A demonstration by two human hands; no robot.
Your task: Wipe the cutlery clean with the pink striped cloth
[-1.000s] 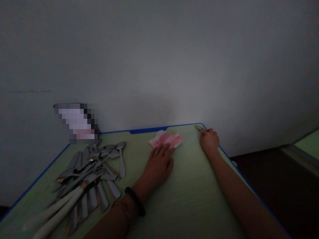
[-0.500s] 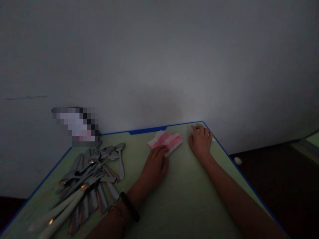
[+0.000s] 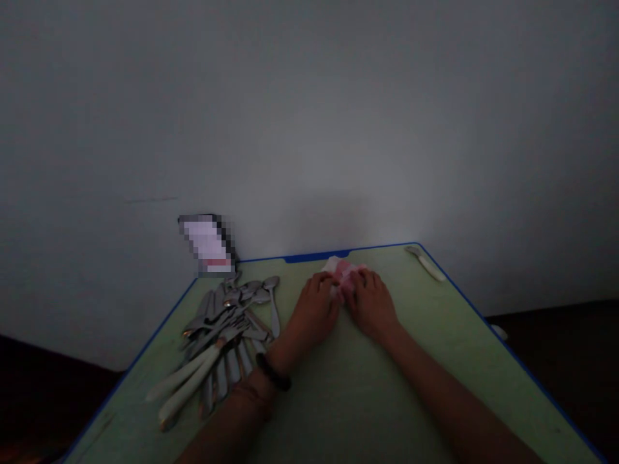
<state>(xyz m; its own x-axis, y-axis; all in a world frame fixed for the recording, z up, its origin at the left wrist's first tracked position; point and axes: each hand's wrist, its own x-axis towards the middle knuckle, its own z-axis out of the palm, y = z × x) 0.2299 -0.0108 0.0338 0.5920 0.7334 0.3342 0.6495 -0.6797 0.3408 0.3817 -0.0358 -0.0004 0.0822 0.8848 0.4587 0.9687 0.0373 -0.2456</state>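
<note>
A crumpled pink-and-white cloth (image 3: 342, 265) lies near the far edge of the table, between my two hands. My left hand (image 3: 316, 306), with a dark band on its wrist, has its fingers curled onto the cloth's left side. From the right, my right hand (image 3: 373, 304) grips the cloth's other side, fingers bent into it. Part of the cloth is hidden under the fingers. Near the far right corner rests a piece of cutlery with a white handle (image 3: 432, 269); its dark metal end is too dim to name.
Left of my left arm lies a heap of metal spoons, forks and other cutlery (image 3: 232, 322), including white-handled pieces (image 3: 186, 380). A blurred-out device (image 3: 207, 241) leans on the wall at the far left corner. Blue edging borders the pale green table (image 3: 358, 399).
My right hand has left the white-handled cutlery at the far right corner and moved left onto the cloth. The cloth is more bunched between both hands. The view has shifted left.
</note>
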